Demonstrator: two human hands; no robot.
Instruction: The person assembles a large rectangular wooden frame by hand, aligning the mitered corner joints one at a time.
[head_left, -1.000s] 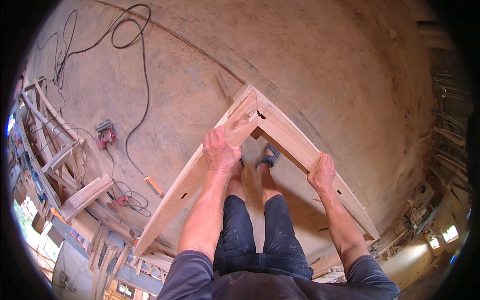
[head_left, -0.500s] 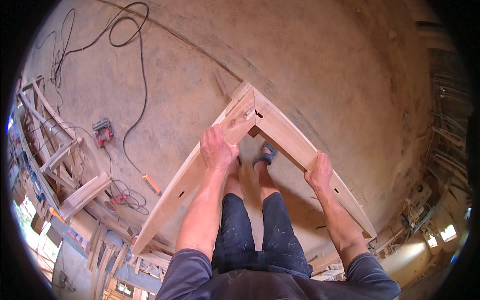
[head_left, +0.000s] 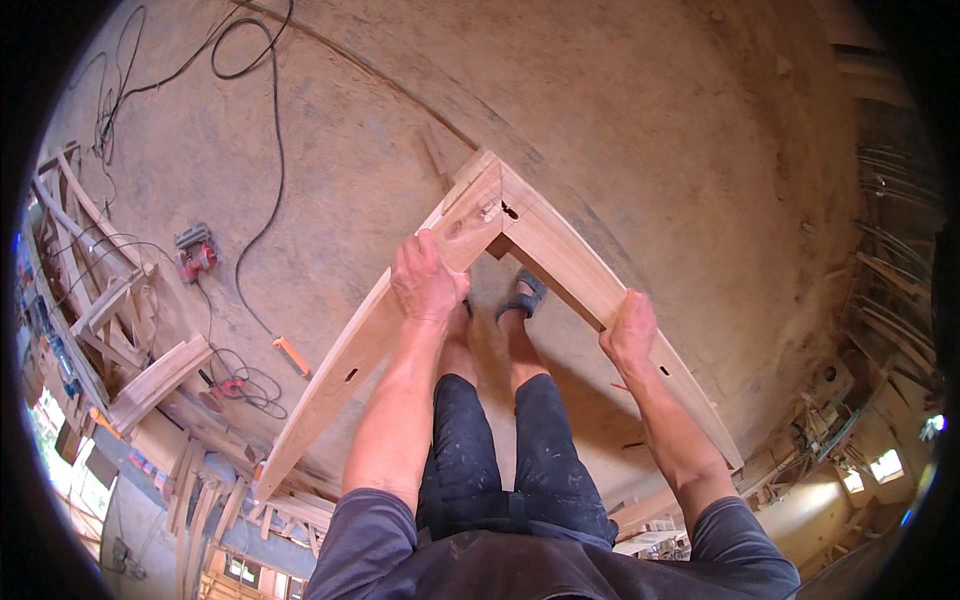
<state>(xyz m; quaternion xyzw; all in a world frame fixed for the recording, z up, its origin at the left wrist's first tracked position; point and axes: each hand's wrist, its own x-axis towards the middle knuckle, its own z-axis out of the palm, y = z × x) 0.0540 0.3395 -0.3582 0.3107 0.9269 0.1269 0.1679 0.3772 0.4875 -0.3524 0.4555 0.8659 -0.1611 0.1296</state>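
Two pale wooden boards meet at a mitred corner and form a V-shaped wooden frame [head_left: 545, 232], its point away from me. A dark, chipped slot shows at the joint, and each board has a small slot farther along. My left hand [head_left: 426, 277] is closed around the left board, a short way from the corner. On the right board, my right hand [head_left: 631, 328] grips the edge with fingers wrapped over it. The undersides of both boards are hidden. My feet in dark sandals [head_left: 523, 295] stand on the floor between the boards.
A red and grey power tool [head_left: 195, 252] lies on the floor at left, near a long black cable [head_left: 279, 150] with an orange end [head_left: 291, 356]. Stacked timber [head_left: 160, 380] lines the left side. More wood pieces [head_left: 885, 275] lie along the right wall.
The frame and both hands appear slightly higher and farther left in view, but the floor has shifted similarly, so mostly the view moved. Both hands keep their grip.
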